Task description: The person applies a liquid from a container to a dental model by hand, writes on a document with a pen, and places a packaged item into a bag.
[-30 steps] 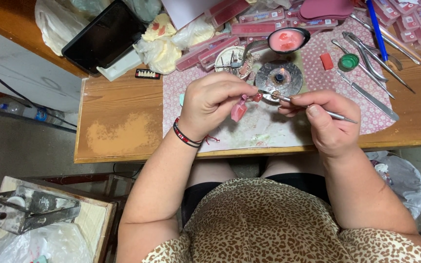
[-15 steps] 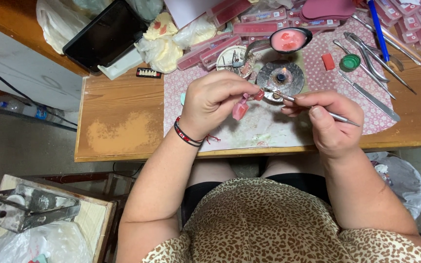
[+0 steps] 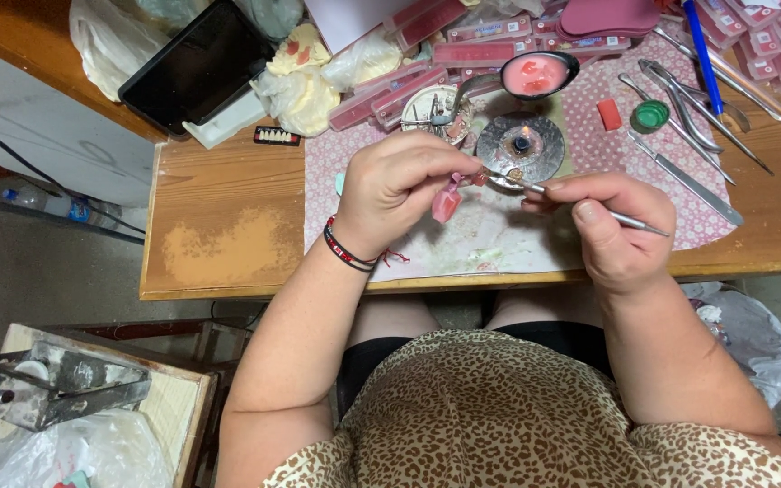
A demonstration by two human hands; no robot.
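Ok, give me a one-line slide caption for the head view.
Left hand pinches a small pink piece while right hand brings a thin metal tool to it.

A pink wax piece (image 3: 446, 201) and a silver metal tool (image 3: 589, 206) show over a pink flowered mat (image 3: 589, 149) on the brown wooden bench (image 3: 228, 226). Near its far edge sit a green cap (image 3: 651, 116), a red block (image 3: 609, 115) and a black tablet (image 3: 196, 65).
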